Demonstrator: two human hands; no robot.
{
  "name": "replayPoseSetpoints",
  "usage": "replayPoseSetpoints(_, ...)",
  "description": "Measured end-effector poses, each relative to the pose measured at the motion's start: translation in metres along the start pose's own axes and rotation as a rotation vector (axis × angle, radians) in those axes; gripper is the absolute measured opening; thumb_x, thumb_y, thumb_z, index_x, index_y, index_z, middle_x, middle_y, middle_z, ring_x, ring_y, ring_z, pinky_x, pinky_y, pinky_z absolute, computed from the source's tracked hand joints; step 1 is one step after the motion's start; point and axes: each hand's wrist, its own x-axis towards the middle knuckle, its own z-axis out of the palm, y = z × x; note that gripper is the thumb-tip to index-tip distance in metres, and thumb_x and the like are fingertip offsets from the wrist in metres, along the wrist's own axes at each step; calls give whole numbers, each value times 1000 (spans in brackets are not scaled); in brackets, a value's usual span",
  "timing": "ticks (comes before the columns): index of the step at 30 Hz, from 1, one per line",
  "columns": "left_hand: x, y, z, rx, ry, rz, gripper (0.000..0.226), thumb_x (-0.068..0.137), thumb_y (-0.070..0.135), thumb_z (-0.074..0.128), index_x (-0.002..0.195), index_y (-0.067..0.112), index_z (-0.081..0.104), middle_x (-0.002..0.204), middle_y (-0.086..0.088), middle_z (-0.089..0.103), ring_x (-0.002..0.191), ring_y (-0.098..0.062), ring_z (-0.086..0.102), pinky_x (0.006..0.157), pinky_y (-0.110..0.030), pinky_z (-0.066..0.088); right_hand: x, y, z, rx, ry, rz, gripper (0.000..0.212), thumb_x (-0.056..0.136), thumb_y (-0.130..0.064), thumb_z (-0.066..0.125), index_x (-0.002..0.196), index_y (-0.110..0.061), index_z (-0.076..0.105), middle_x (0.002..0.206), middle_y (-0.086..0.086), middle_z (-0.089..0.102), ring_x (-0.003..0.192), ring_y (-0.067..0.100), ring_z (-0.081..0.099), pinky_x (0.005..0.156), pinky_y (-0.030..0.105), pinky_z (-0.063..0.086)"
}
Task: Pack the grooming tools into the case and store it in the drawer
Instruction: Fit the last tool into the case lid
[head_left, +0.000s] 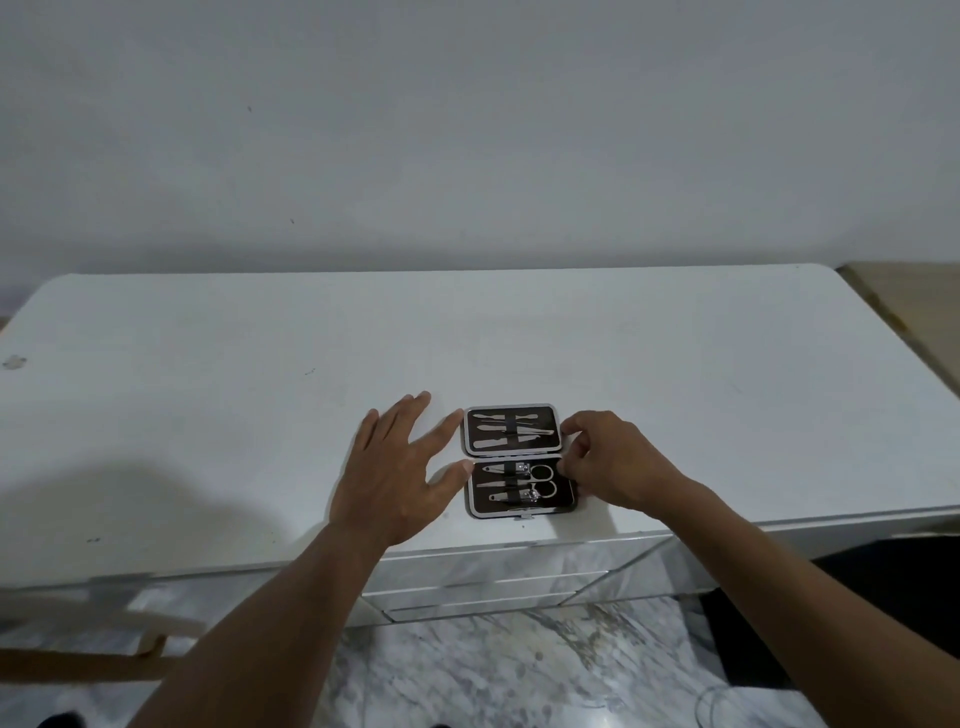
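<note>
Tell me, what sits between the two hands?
The open case, tools strapped inside, lies between the left hand and right hand; the head view shows it.

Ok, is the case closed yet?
No, the case lies open flat on the dresser top, with tools showing in both halves.

Left hand (396, 470) flat, fingers spread, right hand (609, 461) knuckles up, fingers curled

Shiny metal tools (511, 431) sit on the dark matt lining of the silver-rimmed case (566, 500) — the white top (208, 364) looks smooth and matt, the drawer fronts (493, 571) at six o'clock mirror-glossy.
</note>
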Motion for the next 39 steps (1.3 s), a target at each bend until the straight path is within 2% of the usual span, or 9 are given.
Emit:
replayPoseSetpoints(13, 14, 10, -17, -82, -175, -105, 75, 80, 75, 23, 146, 40, 36, 159, -1, 23, 147, -19, 14, 118, -44, 7, 4, -5, 4, 56, 78, 36, 33, 88, -6, 54, 120, -10, 62, 120, 15, 67, 112, 29, 62, 91, 31, 49)
replayPoseSetpoints(17, 23, 31, -31, 7, -254, -251, 55, 93, 55, 49, 145, 41, 38, 145, -3, 38, 135, -24, 33, 111, -38, 28, 8, -5, 1, 51, 76, 37, 33, 88, -8, 56, 120, -9, 63, 116, 14, 68, 111, 29, 63, 91, 32, 50)
replayPoseSetpoints(20, 31, 49, -36, -181, -322, -354, 46, 97, 32, 54, 142, 25, 47, 124, -11, 59, 118, -28, 53, 99, -37, 43, 10, -5, 1, 47, 82, 25, 25, 87, -8, 54, 106, -9, 70, 101, 15, 73, 99, 30, 67, 84, 33, 55)
replayPoseSetpoints(24, 34, 62, -40, -260, -235, -455, 10, 91, 12, 57, 87, 8, 65, 97, -14, 67, 96, -31, 62, 79, -36, 48, 8, -4, 4, 58, 53, -5, 25, 86, -5, 51, 96, -9, 74, 88, 13, 75, 88, 28, 69, 77, 31, 56)
replayPoseSetpoints(26, 35, 61, -38, -328, -215, -509, 27, 86, 4, 56, 61, 13, 48, 79, -16, 62, 79, -32, 60, 67, -35, 45, 7, -5, 6, 74, 63, -6, 26, 82, -2, 52, 95, -9, 74, 87, 13, 75, 85, 28, 69, 74, 29, 54)
replayPoseSetpoints(28, 37, 58, -36, -368, -197, -537, 31, 81, 1, 55, 55, 15, 45, 68, -9, 57, 69, -28, 54, 60, -33, 43, 7, -6, 8, 93, 86, 6, 29, 78, 0, 51, 92, -9, 74, 80, 11, 72, 80, 29, 66, 70, 29, 51)
replayPoseSetpoints(33, 37, 58, -35, -492, -142, -604, 30, 74, -1, 55, 50, 13, 42, 56, -2, 48, 61, -28, 47, 56, -31, 39, 6, -7, 9, 140, 106, 26, 28, 71, 4, 51, 76, -14, 72, 73, 10, 72, 73, 28, 63, 68, 29, 51)
replayPoseSetpoints(36, 34, 57, -34, -592, -106, -647, 22, 75, 3, 64, 65, 23, 61, 83, -6, 72, 83, -32, 67, 73, -39, 58, 4, -8, 11, 132, 134, 35, 24, 70, 5, 50, 61, -15, 60, 68, 5, 67, 71, 27, 60, 68, 29, 50)
replayPoseSetpoints(39, 29, 58, -32, -690, -57, -657, 28, 75, 5, 69, 91, 28, 75, 96, 2, 74, 91, -24, 68, 84, -41, 57, 1, -11, 12, 137, 147, 10, 26, 72, 2, 54, 81, -14, 73, 86, 4, 76, 84, 27, 67, 80, 35, 57)
